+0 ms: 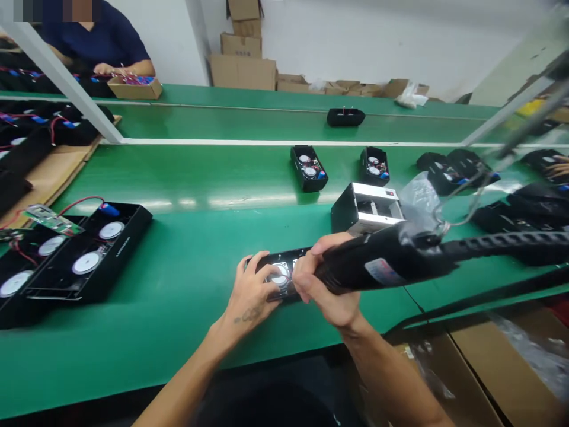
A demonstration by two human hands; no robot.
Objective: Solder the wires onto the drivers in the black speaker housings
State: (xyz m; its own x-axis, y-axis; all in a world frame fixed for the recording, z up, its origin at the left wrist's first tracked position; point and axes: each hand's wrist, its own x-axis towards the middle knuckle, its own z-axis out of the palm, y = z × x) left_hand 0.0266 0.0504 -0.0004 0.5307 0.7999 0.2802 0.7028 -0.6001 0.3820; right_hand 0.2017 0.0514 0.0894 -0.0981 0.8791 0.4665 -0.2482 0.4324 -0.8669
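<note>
My left hand grips a black speaker housing lying on the green bench, with thumb and fingers around its left end. A round silver speaker driver shows inside it, partly covered by my fingers. In my right hand is a black electric screwdriver, tilted, its front end over the housing's right part. My fingers hide the tip, so contact with a screw cannot be made out. Just beyond the tool stands a black and silver box that looks like a screw feeder.
Open speaker housings with wires and a circuit board lie at left. More housings stand ahead and at right. A thick cable trails right from the screwdriver. A co-worker sits beyond the bench near a small carton.
</note>
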